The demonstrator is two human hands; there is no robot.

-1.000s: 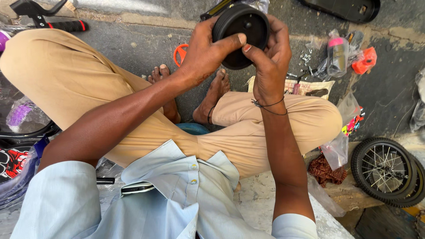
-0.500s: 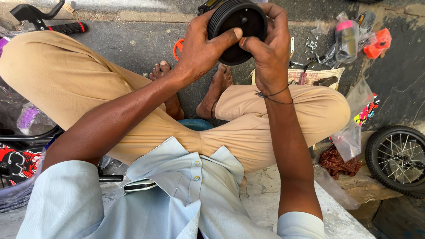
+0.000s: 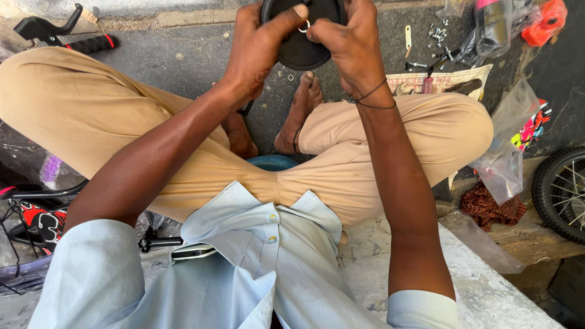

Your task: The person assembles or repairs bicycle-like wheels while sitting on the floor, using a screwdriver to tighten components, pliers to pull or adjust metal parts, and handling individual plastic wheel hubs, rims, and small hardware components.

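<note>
I sit cross-legged on the ground in tan trousers and a light blue shirt. Both hands hold a small black wheel (image 3: 301, 45) up in front of me, at the top edge of the head view. My left hand (image 3: 259, 42) grips its left rim, thumb laid across the face. My right hand (image 3: 347, 39) grips the right side, fingertips at the small metal ring at the hub. The wheel's upper part is cut off by the frame.
A black handlebar grip with brake lever (image 3: 67, 33) lies at top left. Loose screws and metal parts (image 3: 426, 42) are scattered at top right beside plastic bags (image 3: 506, 164). A spoked wheel (image 3: 563, 192) rests at right. A bicycle frame piece (image 3: 36, 213) lies at left.
The view has tilted down and closed in, so the wheel and hands now sit higher in the frame. My fingers have shifted onto the hub's metal ring.
</note>
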